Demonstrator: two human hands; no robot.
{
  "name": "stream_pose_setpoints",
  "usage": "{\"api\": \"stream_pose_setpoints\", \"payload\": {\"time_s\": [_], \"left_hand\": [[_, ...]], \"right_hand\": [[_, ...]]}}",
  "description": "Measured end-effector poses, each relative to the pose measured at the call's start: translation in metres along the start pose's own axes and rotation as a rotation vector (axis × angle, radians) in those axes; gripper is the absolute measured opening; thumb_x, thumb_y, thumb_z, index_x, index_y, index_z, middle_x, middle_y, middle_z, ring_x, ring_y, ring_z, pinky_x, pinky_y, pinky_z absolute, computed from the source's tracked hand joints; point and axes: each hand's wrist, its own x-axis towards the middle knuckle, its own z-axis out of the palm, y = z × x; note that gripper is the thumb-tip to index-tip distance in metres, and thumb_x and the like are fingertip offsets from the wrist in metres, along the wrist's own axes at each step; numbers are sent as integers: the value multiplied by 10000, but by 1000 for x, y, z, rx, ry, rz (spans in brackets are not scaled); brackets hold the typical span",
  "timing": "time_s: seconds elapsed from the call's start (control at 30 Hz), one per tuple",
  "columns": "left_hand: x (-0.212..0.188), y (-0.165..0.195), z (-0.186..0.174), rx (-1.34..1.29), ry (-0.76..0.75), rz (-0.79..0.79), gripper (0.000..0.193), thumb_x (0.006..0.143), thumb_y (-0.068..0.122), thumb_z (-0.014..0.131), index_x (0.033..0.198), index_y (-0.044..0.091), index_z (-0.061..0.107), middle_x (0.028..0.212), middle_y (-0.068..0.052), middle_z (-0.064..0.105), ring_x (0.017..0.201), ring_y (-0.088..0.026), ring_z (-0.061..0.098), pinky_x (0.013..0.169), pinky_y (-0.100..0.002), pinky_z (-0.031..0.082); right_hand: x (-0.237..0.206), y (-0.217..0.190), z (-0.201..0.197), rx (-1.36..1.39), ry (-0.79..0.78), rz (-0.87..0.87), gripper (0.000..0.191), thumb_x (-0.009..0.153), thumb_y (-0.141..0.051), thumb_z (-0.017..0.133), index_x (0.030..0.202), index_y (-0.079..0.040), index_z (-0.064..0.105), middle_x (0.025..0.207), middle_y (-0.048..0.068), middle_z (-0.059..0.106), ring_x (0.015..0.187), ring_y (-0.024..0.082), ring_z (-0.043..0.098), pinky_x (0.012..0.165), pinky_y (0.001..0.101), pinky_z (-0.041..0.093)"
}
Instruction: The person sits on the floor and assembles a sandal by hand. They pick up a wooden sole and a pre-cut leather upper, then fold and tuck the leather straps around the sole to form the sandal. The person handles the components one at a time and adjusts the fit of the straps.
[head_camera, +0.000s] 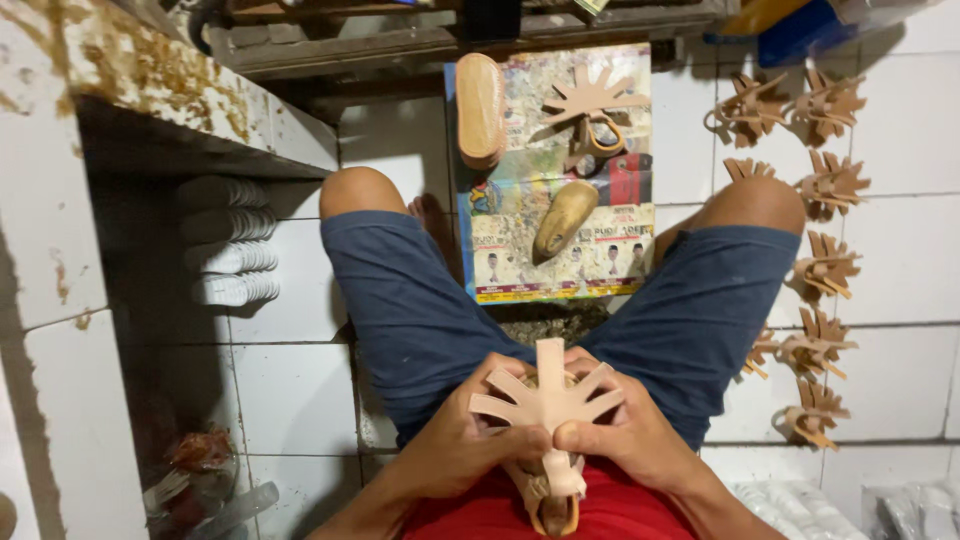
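Both hands (545, 435) grip leather cutout (548, 398) | white tiled floor (290, 380) | printed board (560, 170)

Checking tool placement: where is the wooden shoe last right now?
In the head view, the wooden shoe last lies on the printed sheet on the floor between the knees, just below a tan strap piece.

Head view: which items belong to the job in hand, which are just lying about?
In use:
- tan strap piece, gripped by left hand and right hand
- finished strap pieces laid out on the floor
- wooden shoe form on the printed sheet

Lying about:
- stacked white soles
- bottle
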Motion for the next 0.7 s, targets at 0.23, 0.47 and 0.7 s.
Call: {"api": "stream_pose_setpoints", "payload": {"time_s": [0.23, 0.47, 0.7], "left_hand": [[1, -2, 2, -122, 5, -32, 585, 855, 248, 826, 1293, 45, 495, 1143, -38, 592, 1087, -112, 603, 939, -304, 543], [1, -8, -1, -65, 2, -10, 604, 857, 256, 836, 1306, 37, 495, 1145, -52, 598, 1082, -110, 600, 939, -307, 539], [-9, -24, -4, 11, 42, 40, 562, 864, 202, 833, 1292, 25, 513, 1150, -70, 637, 1077, -129, 629, 932, -322, 545]], "right_hand": [[2, 4, 0, 30, 20, 2, 489, 795, -222, 863, 1149, 43, 654, 1229, 88, 569, 1110, 192, 571, 954, 341, 475], [4, 4, -4, -35, -14, -27, 487, 801, -249, 872, 1138, 44, 676, 1232, 99, 563, 1143, 198, 562, 993, 331, 460], [0, 12, -3, -149, 108, -14, 803, 596, -255, 950, 1295, -60, 605, 1155, 30, 619, 1061, 120, 589, 913, 289, 488]]}}
